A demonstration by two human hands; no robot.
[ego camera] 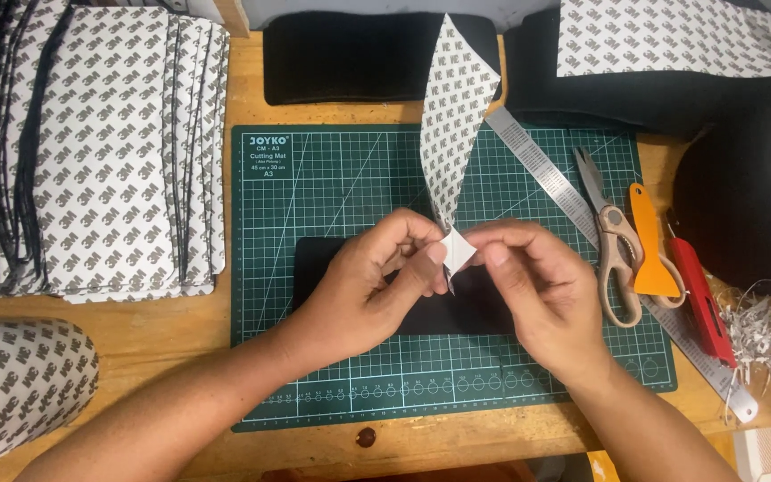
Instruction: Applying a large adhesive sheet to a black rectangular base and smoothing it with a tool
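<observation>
A black foam piece [323, 263] lies on the green cutting mat [332, 178]. A long strip of white printed backing paper [452, 107] rises from it, twisted upward. My left hand [372, 286] rests on the black piece and pinches the strip's lower end. My right hand [537, 286] pinches the same folded white corner from the right. Both thumbs and forefingers meet at the corner above the black piece.
A stack of paper-backed sheets [91, 143] lies left, a tape roll [20, 384] lower left. Right of the mat sit a steel ruler [546, 170], scissors [613, 250], an orange scraper [651, 250], a red cutter [702, 303] and paper scraps [760, 335]. Black foam pieces [350, 54] lie behind.
</observation>
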